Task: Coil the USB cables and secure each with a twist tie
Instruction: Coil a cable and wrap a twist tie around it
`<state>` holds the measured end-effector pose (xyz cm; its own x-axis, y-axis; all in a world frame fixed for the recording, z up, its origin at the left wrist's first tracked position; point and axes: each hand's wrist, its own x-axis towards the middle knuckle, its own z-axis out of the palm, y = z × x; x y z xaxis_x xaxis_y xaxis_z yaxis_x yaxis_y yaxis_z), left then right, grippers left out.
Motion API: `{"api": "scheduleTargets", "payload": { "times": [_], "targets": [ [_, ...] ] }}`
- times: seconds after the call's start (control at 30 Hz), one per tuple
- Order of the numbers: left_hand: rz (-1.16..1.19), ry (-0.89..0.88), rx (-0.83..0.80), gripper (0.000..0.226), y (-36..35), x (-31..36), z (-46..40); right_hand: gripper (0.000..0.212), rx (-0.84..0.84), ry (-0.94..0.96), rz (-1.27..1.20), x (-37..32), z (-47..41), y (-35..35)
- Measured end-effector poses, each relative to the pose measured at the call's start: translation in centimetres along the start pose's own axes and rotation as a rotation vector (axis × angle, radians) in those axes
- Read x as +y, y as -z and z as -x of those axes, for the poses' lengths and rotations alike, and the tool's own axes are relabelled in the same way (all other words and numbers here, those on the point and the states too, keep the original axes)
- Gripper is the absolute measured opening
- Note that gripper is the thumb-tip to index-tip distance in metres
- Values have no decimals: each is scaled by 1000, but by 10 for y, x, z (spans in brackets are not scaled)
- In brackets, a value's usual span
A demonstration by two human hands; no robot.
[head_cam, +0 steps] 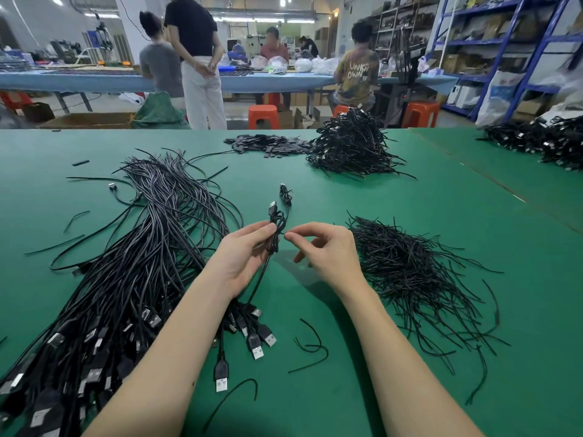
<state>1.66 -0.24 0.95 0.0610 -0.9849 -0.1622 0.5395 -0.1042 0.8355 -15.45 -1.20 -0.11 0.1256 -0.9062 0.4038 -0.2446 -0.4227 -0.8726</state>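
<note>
Green matting covers the worktable [441, 200], with a blue bench, shelving and seated workers behind it in a workshop. On the left a long bundle of uncoiled USB cables [151, 247] runs diagonally, wire ends far from the person and USB-A plugs [255, 348] fanned out near the left forearm.

Just right of that bundle, the left hand [239, 257] is raised above the mat, palm turned inward, thumb and fingertips closed round a small coiled USB cable [275, 228]. The coil's long axis stands roughly upright, away from the person; one plug [272, 207] sticks out above the fingers and a tail of cable hangs down toward the fanned plugs.

Directly right of the coil, the right hand [325, 250] pinches the end of a twist tie [285, 234] between thumb and forefinger, the other fingers loosely curled. The tie reaches sideways to the coil's waist, so it crosses the coil's long axis; both hands are level and almost touching. Whether the tie is already wrapped round is too fine to tell. The twist, I judge, falls to the right hand while the left keeps the loops from springing.

Further right lies a loose heap of twist ties [419, 272], near the right wrist. Beyond, a pile of finished coils [350, 146] sits at the far edge, well apart.
</note>
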Motion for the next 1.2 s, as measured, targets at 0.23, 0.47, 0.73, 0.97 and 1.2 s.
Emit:
{"api": "scheduleTargets", "payload": {
  "times": [0.23,0.47,0.73,0.97,1.2],
  "targets": [
    [-226,-222,44,16,-33,-6,-18,8,138,-459,-480,-5,-9,-9],
    [-437,-255,418,11,-42,16,-101,18,129,-321,-112,10,-4,-21],
    [-920,-121,218,37,-47,11,-146,17,103,-285,-42,16,-5,-22],
    [-1303,-123,120,50,-60,5,-137,19,89,-291,-3,14,-5,-20],
    [-1179,-403,81,27,-54,19,-81,22,84,-300,23,9,-2,-18]
  ]
}}
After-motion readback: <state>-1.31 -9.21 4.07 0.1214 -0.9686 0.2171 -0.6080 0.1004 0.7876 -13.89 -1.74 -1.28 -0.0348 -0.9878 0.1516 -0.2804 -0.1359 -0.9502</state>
